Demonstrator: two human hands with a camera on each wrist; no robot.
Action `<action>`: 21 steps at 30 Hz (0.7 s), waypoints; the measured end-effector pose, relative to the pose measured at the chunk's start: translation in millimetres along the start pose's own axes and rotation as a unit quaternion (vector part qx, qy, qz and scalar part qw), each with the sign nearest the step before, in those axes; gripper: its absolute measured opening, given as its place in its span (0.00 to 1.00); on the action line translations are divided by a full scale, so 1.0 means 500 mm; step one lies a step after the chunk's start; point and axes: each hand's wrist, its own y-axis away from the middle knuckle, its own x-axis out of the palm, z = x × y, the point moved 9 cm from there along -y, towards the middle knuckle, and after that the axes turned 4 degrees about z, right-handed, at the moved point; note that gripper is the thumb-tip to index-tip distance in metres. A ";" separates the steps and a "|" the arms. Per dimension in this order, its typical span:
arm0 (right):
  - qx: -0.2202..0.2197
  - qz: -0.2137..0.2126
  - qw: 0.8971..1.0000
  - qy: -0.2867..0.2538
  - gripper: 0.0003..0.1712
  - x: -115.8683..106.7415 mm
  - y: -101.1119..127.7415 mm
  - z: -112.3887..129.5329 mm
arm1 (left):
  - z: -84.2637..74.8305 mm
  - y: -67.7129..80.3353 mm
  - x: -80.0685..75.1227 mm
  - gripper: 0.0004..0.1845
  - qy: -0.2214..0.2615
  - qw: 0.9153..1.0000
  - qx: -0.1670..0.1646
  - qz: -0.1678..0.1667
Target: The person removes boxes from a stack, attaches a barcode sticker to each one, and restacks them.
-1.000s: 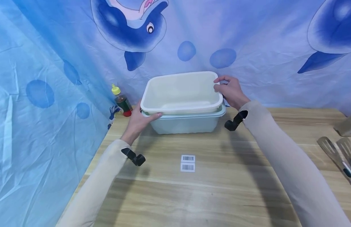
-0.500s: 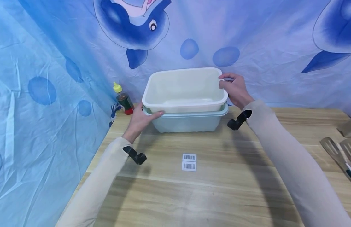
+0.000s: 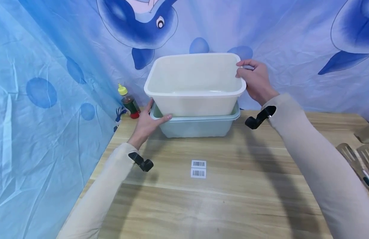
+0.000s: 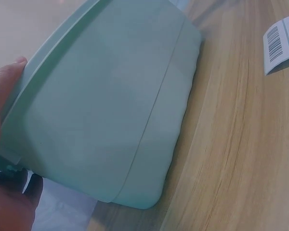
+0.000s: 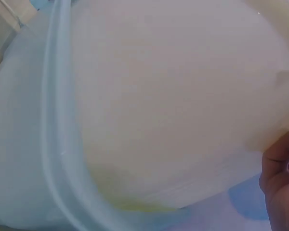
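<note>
At the desk's back left, your left hand (image 3: 148, 123) holds the rim of the blue tub (image 3: 199, 125) down, fingers curled on it. The white tub (image 3: 196, 86) has risen half out of it since a second ago. Your right hand (image 3: 256, 84) grips its right rim, so the two are coming apart.
</note>
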 end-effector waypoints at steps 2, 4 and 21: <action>-0.007 0.004 1.000 -0.009 0.15 0.001 0.003 0.014 | -0.001 -0.001 0.000 0.60 0.000 1.000 0.001 0.000; -0.014 0.009 1.000 -0.016 0.15 0.003 0.005 0.027 | -0.001 -0.001 0.001 0.60 0.000 1.000 0.002 0.001; -0.051 -0.005 0.996 -0.078 0.13 -0.024 0.031 0.107 | -0.002 0.002 0.005 0.58 -0.007 1.000 -0.006 0.007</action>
